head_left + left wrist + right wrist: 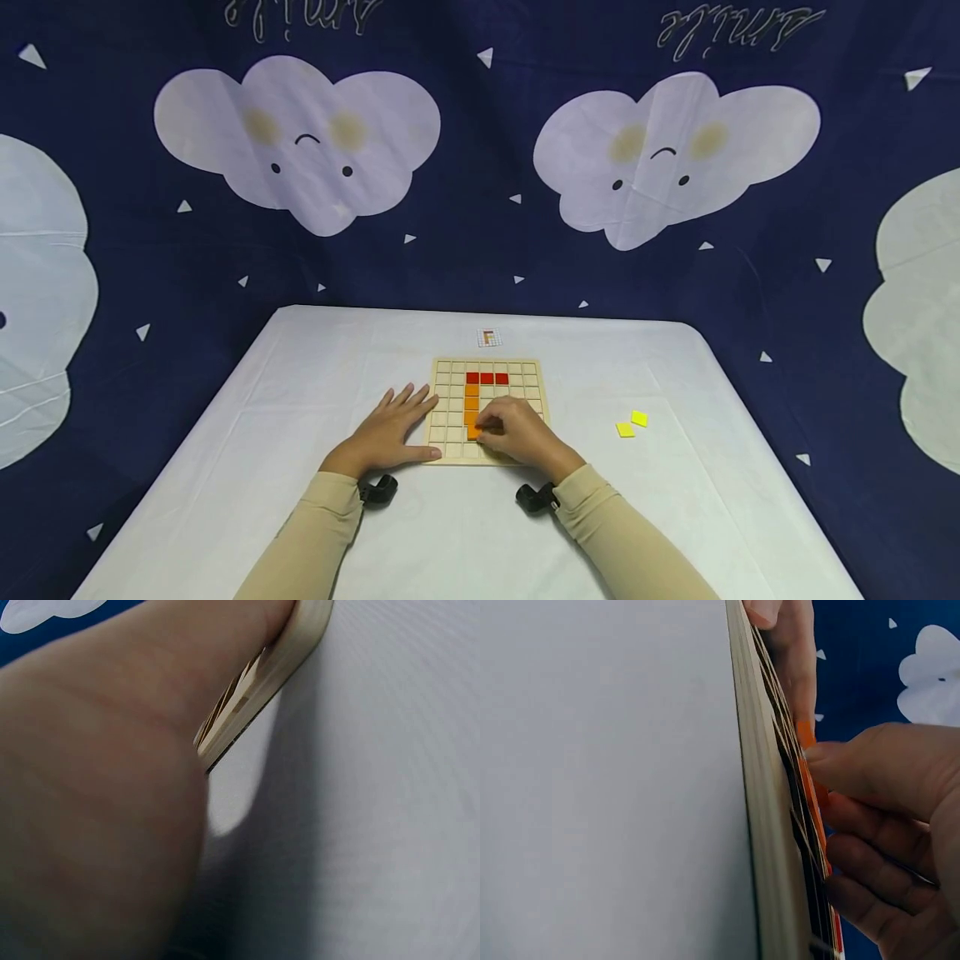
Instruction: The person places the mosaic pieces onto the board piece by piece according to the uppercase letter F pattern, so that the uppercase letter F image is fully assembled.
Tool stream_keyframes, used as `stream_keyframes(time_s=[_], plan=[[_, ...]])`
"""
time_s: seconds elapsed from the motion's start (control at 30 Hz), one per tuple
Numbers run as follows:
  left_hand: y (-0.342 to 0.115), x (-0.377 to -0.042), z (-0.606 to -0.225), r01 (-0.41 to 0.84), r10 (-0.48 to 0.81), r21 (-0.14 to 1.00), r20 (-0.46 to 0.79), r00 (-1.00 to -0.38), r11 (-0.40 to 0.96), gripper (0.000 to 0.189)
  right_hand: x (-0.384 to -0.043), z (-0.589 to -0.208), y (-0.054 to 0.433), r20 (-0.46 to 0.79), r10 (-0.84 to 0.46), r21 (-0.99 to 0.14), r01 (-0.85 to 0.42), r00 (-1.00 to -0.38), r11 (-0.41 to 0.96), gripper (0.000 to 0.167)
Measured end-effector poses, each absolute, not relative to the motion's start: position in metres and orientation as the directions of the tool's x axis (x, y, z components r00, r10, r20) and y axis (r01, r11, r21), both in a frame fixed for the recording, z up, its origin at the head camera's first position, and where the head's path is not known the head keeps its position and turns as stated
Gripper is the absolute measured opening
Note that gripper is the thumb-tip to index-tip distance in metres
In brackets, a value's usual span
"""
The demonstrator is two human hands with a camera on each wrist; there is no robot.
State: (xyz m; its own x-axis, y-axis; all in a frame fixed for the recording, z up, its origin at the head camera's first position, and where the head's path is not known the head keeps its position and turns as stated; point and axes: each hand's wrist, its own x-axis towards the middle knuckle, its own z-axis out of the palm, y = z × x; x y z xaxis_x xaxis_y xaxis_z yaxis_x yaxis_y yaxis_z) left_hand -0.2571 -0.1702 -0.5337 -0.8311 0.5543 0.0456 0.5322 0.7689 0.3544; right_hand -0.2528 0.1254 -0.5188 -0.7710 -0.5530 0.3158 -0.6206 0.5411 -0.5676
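Observation:
A wooden grid board [447,421] lies on the white table, with a row of red tiles [487,378] near its far side. Below the row's left end runs a column of orange tiles [471,403]. At the column's near end, my right hand [519,432] pinches an orange tile [805,733] between thumb and fingers; it stands slightly tilted over the grid in the right wrist view. My left hand [390,432] rests with spread fingers at the board's left edge, the thumb by its near left corner. The left wrist view shows mostly palm and the board's side.
Two yellow tiles [626,430] lie on the table to the right of the board. Beyond the board's far edge sits a small pattern card [489,337]. A dark blue cloth with clouds [300,142] hangs behind the white table [330,358].

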Motion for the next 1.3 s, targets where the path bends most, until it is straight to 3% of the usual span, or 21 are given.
stream_keyframes(time_s=[0.63,1.3], plan=[[-0.171,-0.258,-0.533,0.538,0.558,0.343,0.047,-0.829,0.77,0.105,-0.251,-0.519,0.118,0.364,-0.577,-0.479,-0.678,-0.731,0.557,0.018],[-0.169,-0.257,-0.535,0.519,0.541,0.351,0.04,-0.84,0.78,0.105,-0.242,-0.517,0.149,0.4,-0.509,-0.506,-0.647,-0.762,0.57,0.018]])
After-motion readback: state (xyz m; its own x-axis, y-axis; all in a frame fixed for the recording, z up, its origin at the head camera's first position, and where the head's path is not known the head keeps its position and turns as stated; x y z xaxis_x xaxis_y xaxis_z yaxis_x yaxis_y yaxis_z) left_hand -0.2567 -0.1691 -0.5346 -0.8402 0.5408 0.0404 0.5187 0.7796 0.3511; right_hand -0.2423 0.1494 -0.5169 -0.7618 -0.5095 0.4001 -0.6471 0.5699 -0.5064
